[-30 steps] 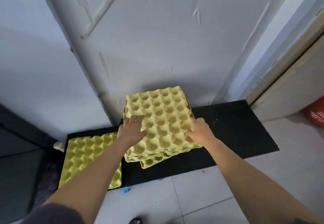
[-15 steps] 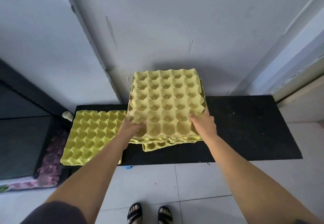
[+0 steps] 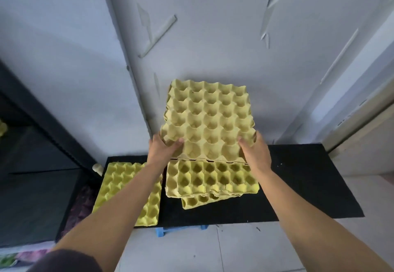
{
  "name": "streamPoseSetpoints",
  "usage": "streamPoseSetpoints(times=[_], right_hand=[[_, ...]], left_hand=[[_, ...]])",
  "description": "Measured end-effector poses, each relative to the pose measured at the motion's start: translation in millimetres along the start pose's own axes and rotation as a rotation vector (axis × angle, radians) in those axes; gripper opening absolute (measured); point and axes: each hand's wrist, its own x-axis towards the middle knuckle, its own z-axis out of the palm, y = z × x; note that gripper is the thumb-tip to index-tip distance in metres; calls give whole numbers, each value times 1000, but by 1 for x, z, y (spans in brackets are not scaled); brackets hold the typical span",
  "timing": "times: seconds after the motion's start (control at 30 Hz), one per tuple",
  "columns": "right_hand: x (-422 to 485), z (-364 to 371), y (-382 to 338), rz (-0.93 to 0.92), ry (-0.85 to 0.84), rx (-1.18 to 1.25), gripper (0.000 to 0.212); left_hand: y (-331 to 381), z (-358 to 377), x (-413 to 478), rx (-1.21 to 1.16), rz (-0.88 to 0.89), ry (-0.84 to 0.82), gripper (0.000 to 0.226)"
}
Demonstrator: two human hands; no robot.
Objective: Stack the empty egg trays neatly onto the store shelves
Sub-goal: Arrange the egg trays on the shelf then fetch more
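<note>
A yellow egg tray [image 3: 207, 122], perhaps with a few more under it, is lifted and tilted up off a pile. My left hand [image 3: 162, 149] grips its near left corner and my right hand [image 3: 254, 151] grips its near right corner. Below it a small pile of egg trays [image 3: 211, 181] lies on the black platform [image 3: 298, 186], with the lowest tray skewed and poking out at the front. Another yellow tray stack [image 3: 119, 188] lies flat at the platform's left end, partly hidden by my left forearm.
A grey wall [image 3: 213, 37] with peeling paint rises right behind the platform. A dark glass-fronted cabinet [image 3: 32, 175] stands at the left. A door frame [image 3: 362, 112] runs up on the right. Pale floor tiles [image 3: 213, 250] lie in front, with a blue plastic piece [image 3: 162, 231] under the platform edge.
Both hands have lifted the top tray off the pile and tipped its far edge up toward the wall. The trays beneath it now show. The camera view also tilted up.
</note>
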Motion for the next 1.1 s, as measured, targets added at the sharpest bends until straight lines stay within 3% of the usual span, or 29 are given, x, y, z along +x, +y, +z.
streamPoseSetpoints(times=[0.33, 0.5, 0.67, 0.8, 1.0, 1.1], right_hand=[[-46, -34, -95, -248, 150, 192, 71], [-77, -33, -132, -345, 146, 210, 68], [-116, -21, -162, -494, 40, 237, 72], [-161, -7, -182, -648, -140, 288, 90], [-232, 23, -223, -811, -276, 391, 102], [-270, 45, -252, -853, -373, 426, 94]], left_hand=[[71, -96, -34, -27, 312, 98, 88], [74, -145, -71, -29, 358, 215, 78], [54, -195, -124, -43, 381, 404, 57], [33, -237, -182, -54, 369, 586, 48], [6, -301, -260, 21, 316, 798, 58], [-12, -341, -289, -1, 282, 890, 55]])
